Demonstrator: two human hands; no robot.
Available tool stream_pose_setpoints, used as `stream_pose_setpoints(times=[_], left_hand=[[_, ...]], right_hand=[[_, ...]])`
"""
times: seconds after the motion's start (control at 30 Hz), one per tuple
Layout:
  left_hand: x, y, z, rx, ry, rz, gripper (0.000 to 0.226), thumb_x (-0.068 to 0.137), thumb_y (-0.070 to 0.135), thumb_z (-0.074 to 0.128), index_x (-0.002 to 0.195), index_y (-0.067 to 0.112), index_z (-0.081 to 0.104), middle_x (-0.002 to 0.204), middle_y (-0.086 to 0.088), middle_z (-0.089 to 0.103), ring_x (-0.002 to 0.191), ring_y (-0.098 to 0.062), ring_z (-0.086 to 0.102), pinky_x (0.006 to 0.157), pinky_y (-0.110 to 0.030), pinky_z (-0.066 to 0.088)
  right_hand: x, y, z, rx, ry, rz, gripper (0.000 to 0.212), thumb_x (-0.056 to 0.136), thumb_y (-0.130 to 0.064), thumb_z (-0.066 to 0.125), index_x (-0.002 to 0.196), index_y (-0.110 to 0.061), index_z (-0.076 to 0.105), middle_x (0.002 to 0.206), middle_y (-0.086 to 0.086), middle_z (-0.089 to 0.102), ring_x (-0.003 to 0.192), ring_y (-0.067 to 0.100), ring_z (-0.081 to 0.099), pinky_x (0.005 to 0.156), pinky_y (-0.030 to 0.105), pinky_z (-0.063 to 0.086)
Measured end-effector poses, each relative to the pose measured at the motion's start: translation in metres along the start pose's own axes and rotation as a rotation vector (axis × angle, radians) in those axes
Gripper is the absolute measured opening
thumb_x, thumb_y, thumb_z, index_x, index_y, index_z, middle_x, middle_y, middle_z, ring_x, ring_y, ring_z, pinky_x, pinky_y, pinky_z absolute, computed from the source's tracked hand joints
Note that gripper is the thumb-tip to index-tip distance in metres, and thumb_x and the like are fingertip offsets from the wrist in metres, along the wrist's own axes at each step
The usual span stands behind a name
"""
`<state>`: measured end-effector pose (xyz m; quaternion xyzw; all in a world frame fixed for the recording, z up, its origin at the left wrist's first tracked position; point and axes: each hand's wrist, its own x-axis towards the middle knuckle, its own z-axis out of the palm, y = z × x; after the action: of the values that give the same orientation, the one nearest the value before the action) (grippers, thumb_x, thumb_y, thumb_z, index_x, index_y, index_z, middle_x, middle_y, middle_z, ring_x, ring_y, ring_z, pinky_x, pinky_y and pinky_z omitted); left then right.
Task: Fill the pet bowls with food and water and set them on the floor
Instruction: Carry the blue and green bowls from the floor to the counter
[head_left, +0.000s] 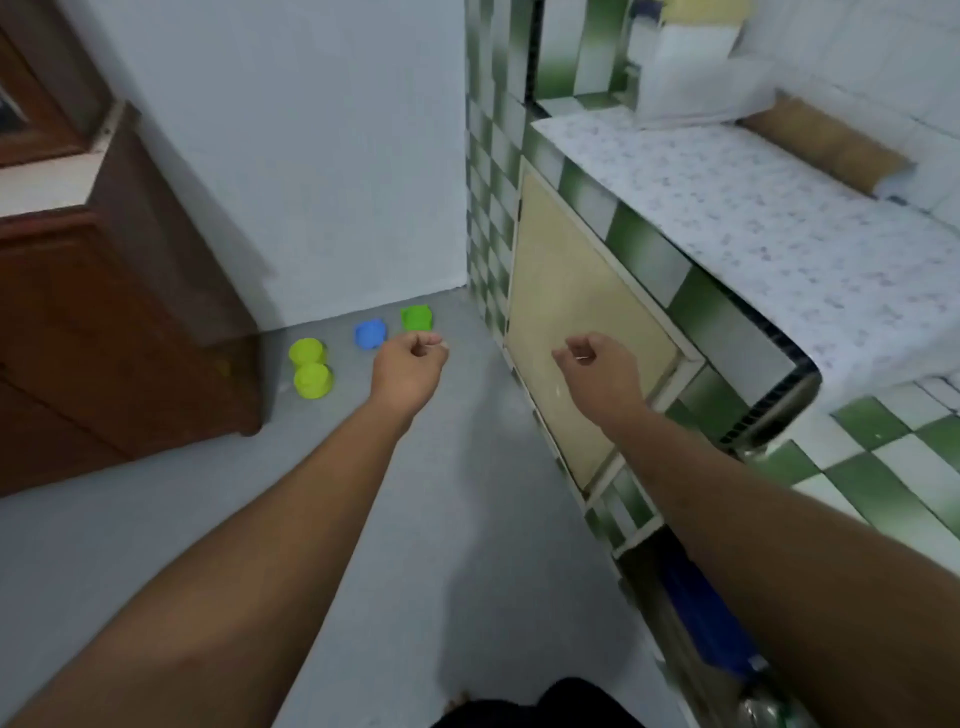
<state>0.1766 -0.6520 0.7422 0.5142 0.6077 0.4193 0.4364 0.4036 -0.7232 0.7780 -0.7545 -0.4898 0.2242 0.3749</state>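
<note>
Bowls stand on the grey floor (171, 545) in the head view, near the foot of the white wall (311, 156). A far lime bowl (307, 352) and a near lime bowl (313, 381) touch each other just beside the wooden cabinet (104, 338). A blue bowl (370, 333) and a green bowl (416, 318) sit further right, apart from one another. What they hold is too blurred to tell. Both arms reach forward above the floor. The left hand (413, 364) has its fingers curled in around nothing and shows just right of the blue bowl. The right hand (597, 366) is curled the same way, in front of the cream door (561, 291) under the tiled counter (639, 244).
</note>
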Motion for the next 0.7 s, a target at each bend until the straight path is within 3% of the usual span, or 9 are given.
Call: stream_pose_setpoints(times=[0.17, 0.27, 0.37, 0.53, 0.7], left_hand=[[0.042, -0.028, -0.044, -0.021, 0.129, -0.08, 0.006, 0.093, 0.014, 0.068, 0.092, 0.02, 0.069, 0.078, 0.0, 0.064, 0.075, -0.016, 0.058, 0.078, -0.034, 0.051], [0.075, -0.041, -0.066, -0.011, 0.2, -0.125, 0.003, 0.094, 0.014, 0.068, 0.095, 0.016, 0.07, 0.081, -0.004, 0.065, 0.078, -0.017, 0.059, 0.08, -0.036, 0.053], [0.116, -0.05, -0.08, 0.003, 0.276, -0.164, 0.004, 0.093, 0.019, 0.069, 0.095, 0.017, 0.072, 0.085, -0.004, 0.068, 0.081, -0.02, 0.063, 0.084, -0.041, 0.057], [0.187, -0.053, -0.084, -0.057, 0.385, -0.228, 0.014, 0.093, 0.022, 0.069, 0.1, 0.011, 0.072, 0.08, -0.006, 0.067, 0.075, -0.021, 0.061, 0.074, -0.039, 0.054], [0.257, -0.057, -0.082, -0.099, 0.432, -0.27, 0.016, 0.097, 0.018, 0.066, 0.104, 0.005, 0.072, 0.078, -0.007, 0.065, 0.07, -0.02, 0.057, 0.07, -0.034, 0.05]], right_hand=[[0.046, -0.032, 0.067, 0.023, -0.104, -0.058, 0.026, 0.096, -0.029, 0.066, 0.111, -0.009, 0.071, 0.095, -0.003, 0.067, 0.086, 0.012, 0.063, 0.078, 0.014, 0.037], [0.083, -0.043, 0.111, 0.056, -0.162, -0.081, 0.022, 0.093, -0.026, 0.069, 0.098, -0.004, 0.073, 0.093, 0.006, 0.073, 0.092, 0.022, 0.07, 0.083, 0.024, 0.047], [0.128, -0.054, 0.149, 0.048, -0.231, -0.143, 0.023, 0.094, -0.025, 0.068, 0.098, -0.002, 0.073, 0.099, 0.014, 0.075, 0.096, 0.027, 0.07, 0.092, 0.037, 0.052], [0.211, -0.07, 0.2, 0.141, -0.338, -0.064, 0.024, 0.093, -0.022, 0.071, 0.107, -0.003, 0.072, 0.097, 0.009, 0.072, 0.092, 0.023, 0.068, 0.09, 0.033, 0.052], [0.288, -0.082, 0.241, 0.146, -0.377, -0.047, 0.027, 0.094, -0.02, 0.071, 0.113, -0.001, 0.07, 0.102, 0.011, 0.071, 0.089, 0.015, 0.061, 0.079, 0.018, 0.043]])
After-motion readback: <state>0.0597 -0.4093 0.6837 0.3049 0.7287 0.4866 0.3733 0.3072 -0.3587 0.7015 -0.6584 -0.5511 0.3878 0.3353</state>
